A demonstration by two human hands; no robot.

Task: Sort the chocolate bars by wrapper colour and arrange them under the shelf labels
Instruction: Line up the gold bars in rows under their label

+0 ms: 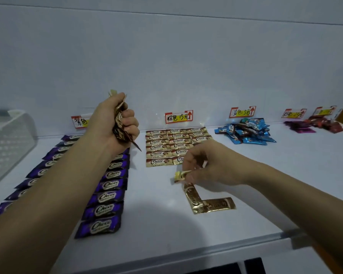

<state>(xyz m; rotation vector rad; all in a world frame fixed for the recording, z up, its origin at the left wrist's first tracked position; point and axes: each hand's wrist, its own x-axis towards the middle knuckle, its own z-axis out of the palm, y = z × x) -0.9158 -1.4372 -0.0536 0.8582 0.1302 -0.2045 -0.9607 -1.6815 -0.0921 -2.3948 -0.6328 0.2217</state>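
Ops: gold grid point(176, 145), status?

Floor: sits under middle label point(178, 117), bars flat, logos up. Front row is short on the right, so I'd say that gap is the next slot. Two loose bars point(206, 203) lie in an L nearer the shelf point(166, 224) edge, touching at the corner. Probably staged for placing.

Ops: hands?

Floor: left hand point(121, 123) is up over the purple rows point(107, 186), fingers clamped in a fist round a bundle point(119, 125) of gold bars, ends poking out top and bottom. Reads as feed stock, held clear of the layout. Right hand point(202, 165) is low, just in front of the grid. Thumb and forefinger pinch one bar point(181, 176) by its end, other fingers loosely curled. Can't tell if that bar touches the shelf.

Ops: rest?

Floor: blue pile point(246, 131), magenta pile point(299, 127) and red pile point(325, 123) are unarranged heaps under their labels, well to the right.
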